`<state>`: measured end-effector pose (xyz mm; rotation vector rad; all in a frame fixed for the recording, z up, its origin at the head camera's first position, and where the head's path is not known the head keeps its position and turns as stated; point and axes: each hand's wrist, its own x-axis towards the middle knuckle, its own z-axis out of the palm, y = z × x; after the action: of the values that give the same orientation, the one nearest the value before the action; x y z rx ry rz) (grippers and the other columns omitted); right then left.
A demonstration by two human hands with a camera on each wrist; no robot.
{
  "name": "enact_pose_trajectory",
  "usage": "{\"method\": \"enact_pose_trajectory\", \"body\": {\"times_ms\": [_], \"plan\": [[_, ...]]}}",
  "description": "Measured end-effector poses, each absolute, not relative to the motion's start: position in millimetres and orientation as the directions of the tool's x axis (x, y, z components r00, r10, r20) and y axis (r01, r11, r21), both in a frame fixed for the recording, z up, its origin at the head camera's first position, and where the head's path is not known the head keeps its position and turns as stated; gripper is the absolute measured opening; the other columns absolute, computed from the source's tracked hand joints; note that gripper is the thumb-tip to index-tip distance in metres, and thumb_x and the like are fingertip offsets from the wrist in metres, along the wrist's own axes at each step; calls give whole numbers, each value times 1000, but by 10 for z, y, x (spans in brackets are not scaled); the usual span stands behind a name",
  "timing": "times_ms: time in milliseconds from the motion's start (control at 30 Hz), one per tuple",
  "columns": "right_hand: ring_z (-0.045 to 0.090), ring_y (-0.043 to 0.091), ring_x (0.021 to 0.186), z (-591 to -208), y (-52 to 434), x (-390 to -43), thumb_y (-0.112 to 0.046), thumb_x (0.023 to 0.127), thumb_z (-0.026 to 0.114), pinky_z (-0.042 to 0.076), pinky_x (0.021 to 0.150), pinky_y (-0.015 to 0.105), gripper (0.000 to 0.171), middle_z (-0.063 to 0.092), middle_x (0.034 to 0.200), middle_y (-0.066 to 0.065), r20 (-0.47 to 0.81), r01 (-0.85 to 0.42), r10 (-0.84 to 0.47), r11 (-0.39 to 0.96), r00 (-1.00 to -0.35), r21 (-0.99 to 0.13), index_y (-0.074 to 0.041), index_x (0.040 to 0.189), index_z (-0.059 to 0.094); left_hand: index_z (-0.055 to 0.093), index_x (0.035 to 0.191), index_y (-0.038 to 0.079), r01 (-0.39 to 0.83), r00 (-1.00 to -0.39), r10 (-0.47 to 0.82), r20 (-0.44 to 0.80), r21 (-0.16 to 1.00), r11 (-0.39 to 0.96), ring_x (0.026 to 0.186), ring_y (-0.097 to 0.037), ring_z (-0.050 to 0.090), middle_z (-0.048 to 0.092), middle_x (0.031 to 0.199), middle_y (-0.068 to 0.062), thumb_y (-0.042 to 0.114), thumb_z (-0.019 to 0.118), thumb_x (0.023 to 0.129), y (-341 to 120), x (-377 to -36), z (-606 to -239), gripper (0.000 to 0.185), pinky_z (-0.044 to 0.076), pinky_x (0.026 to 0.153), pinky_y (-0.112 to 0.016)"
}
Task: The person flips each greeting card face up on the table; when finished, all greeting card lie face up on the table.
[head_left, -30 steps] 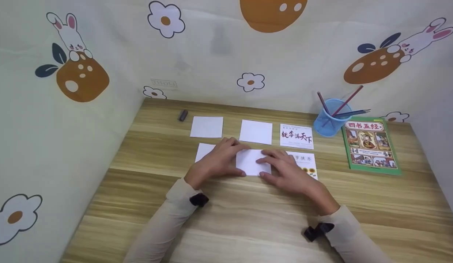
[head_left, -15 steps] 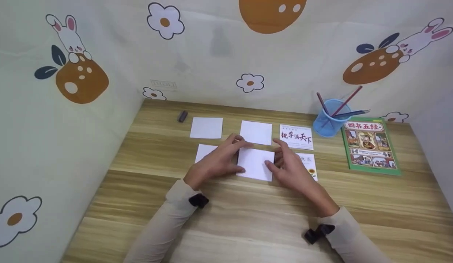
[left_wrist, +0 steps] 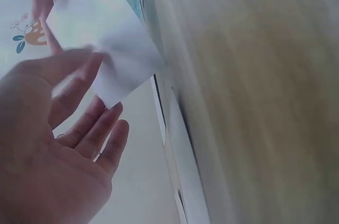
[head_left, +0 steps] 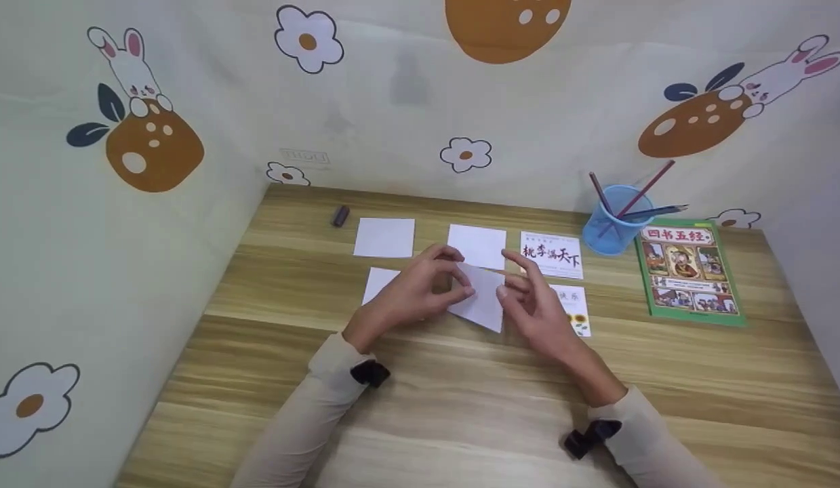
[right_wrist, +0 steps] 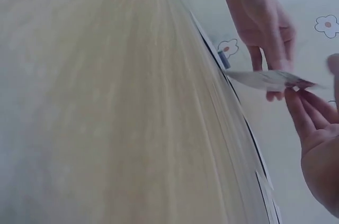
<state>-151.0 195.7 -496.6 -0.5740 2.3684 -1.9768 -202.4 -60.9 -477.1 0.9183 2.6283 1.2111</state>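
Note:
A square white card (head_left: 484, 303) is held up at a tilt between both hands, its blank face toward me in the head view. My left hand (head_left: 414, 290) pinches its left side between thumb and fingertips. With thumb in front and fingers behind, my right hand (head_left: 547, 313) pinches the right edge. In the left wrist view the card (left_wrist: 106, 28) slants above the table with one corner pointing down. Seen nearly edge-on in the right wrist view, the card (right_wrist: 259, 80) shows some print on its underside.
Blank white cards (head_left: 384, 237) and printed cards (head_left: 552, 256) lie in two rows. A small dark block (head_left: 340, 216) sits at back left. To the right are a blue pencil cup (head_left: 613, 224) and a green-bordered book (head_left: 691, 271). Patterned walls (head_left: 365, 88) enclose the table.
The white card, flat under both hands a second ago, has come up off the table and tilted. The left fingers have moved onto it; the right fingers have gone behind its edge.

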Motion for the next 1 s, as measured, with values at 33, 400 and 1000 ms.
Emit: {"method": "enact_pose_trajectory", "body": {"times_ms": [33, 400, 1000], "plan": [[73, 15, 112, -4970, 1963, -1505, -13, 111, 59, 58, 95, 23, 44, 76, 127, 17, 249, -292, -277, 128, -928, -948, -8, 153, 46, 82, 104, 18, 472, -813, 562, 150, 735, 487, 143, -20, 54, 60, 149, -2, 46, 76, 101, -600, -2014, -4756, 28, 45, 123, -44], [44, 27, 158, -5003, 1922, -1496, -22, 110, 64, 33, 131, 49, 31, 55, 164, 6, 308, -456, -396, 364, -865, -812, -32, 137, 75, 71, 127, 10, 486, -765, 631, 132, 761, 430, 143, -25, 56, 39, 175, -3, 44, 69, 104, -551, -1990, -4780, 42, 52, 115, -46], [55, 17, 94, -4985, 1998, -1521, -20, 105, 70, 48, 80, 32, 41, 64, 117, 4, 174, -341, -312, 637, -934, -691, -28, 145, 70, 61, 150, 12, 408, -850, 514, 118, 764, 499, 95, -16, 69, 67, 132, -9, 10, 76, 101, -663, -2063, -4752, 52, 62, 82, -33]]}}
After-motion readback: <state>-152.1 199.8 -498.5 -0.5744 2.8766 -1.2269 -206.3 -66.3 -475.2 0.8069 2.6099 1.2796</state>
